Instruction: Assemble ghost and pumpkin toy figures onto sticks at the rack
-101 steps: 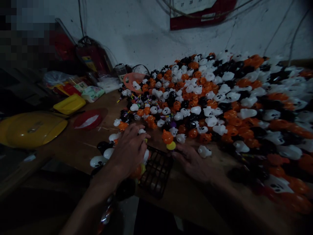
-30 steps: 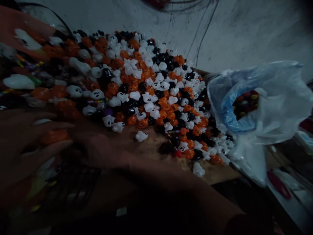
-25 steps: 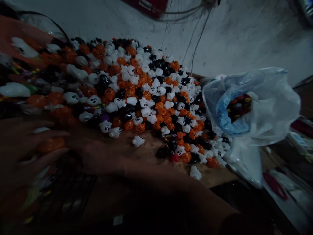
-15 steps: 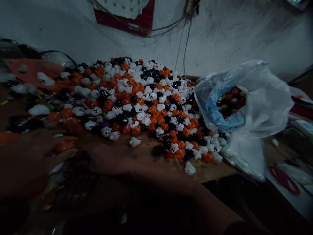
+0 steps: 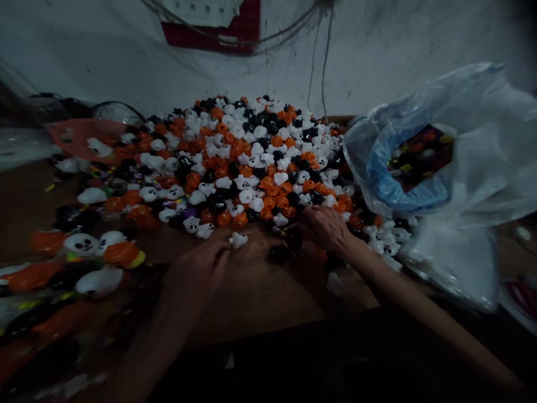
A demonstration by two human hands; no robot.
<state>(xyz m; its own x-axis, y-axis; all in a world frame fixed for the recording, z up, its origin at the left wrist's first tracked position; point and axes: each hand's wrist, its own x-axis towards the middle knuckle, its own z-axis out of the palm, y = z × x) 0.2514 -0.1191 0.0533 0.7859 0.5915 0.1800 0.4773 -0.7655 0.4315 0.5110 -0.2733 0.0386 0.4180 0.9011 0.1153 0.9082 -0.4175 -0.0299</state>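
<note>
A large heap of small orange, white and black figures (image 5: 245, 197), shaped like pumpkins and ghosts, covers the table. My right hand (image 5: 325, 226) reaches over the heap's front right edge, its fingers bent down among the pieces; what they touch is hidden. Near the front edge of the heap, my left hand (image 5: 205, 263) is dark and blurred, its fingertips close to a lone white ghost figure (image 5: 238, 240). Whether it holds anything cannot be made out. Larger orange, white and black figures (image 5: 98, 281) lie to the left of my left hand.
At the right stands an open clear plastic bag (image 5: 482, 168) with a blue liner (image 5: 386, 182) and colourful pieces inside. An orange basket-like piece (image 5: 78, 137) lies at the back left. Behind is a wall (image 5: 377, 61) with hanging cables.
Both hands have moved right, away from the lower left; my right hand is now at the heap's right part. The view has shifted, showing more large figures at the left.
</note>
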